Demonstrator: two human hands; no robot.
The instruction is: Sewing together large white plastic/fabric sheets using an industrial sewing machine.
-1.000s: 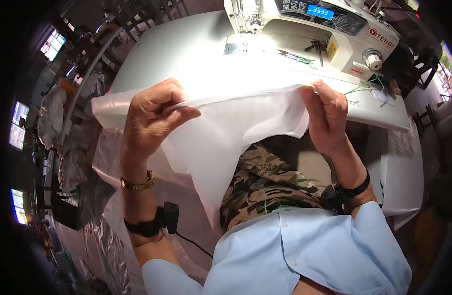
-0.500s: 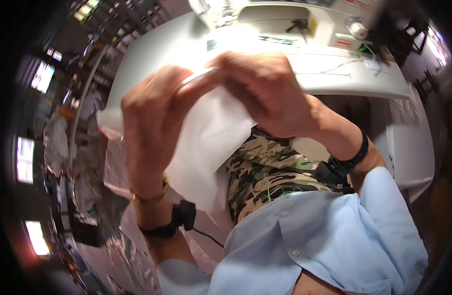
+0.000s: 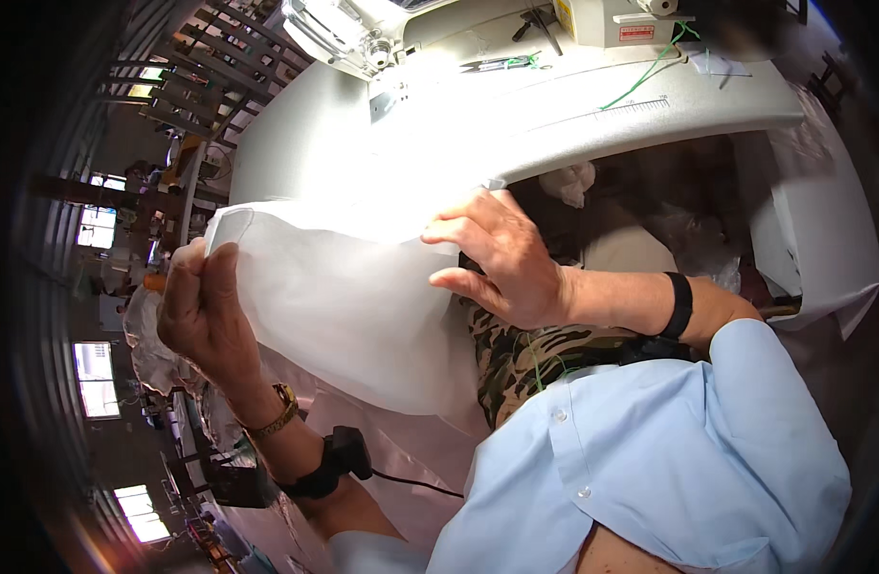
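A thin white, see-through piece of fabric [image 3: 348,311] hangs in front of me, its upper edge lying near the bright tabletop. At its upper left corner, my left hand [image 3: 202,311] pinches the folded edge between thumb and fingers. My right hand [image 3: 506,263] is at the fabric's right side, thumb and fingers spread apart; its fingertips are next to the cloth, and whether they touch it I cannot tell. The lower part of the fabric drapes over my lap in camouflage trousers.
Beyond the hands stands a white sewing machine [image 3: 363,43] on a pale table [image 3: 296,143]. Small snips [image 3: 501,65] and a green thread [image 3: 650,77] lie near it. A ruler scale [image 3: 635,104] marks the table's front. Crumpled clear plastic [image 3: 157,340] hangs at the left.
My hands, close together before, are now apart. The left has moved left and down with the fabric corner, spreading the cloth; the right has come down with its fingers opened.
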